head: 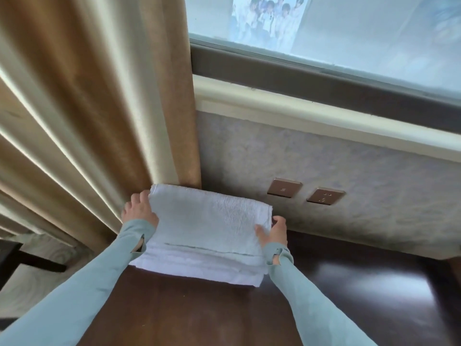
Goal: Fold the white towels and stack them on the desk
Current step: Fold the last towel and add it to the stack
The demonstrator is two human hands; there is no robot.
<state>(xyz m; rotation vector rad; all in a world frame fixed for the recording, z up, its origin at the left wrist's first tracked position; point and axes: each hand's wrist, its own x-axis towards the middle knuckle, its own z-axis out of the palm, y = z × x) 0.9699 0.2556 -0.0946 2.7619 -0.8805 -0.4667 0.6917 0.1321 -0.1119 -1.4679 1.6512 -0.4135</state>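
A stack of folded white towels [207, 236] rests on the dark wooden desk [349, 283], at its far left corner against the curtain. The top towel [209, 216] lies flat and folded on the pile. My left hand [138, 211] grips the top towel's left edge, fingers curled around it. My right hand [273, 232] holds its right edge, thumb on top. Both arms wear pale green sleeves.
A tan curtain [99, 108] hangs at the left, touching the stack's back. Two bronze wall sockets [305, 192] sit on the wall behind the desk. A window with a sill [324, 113] runs above. Pale floor shows at the lower left.
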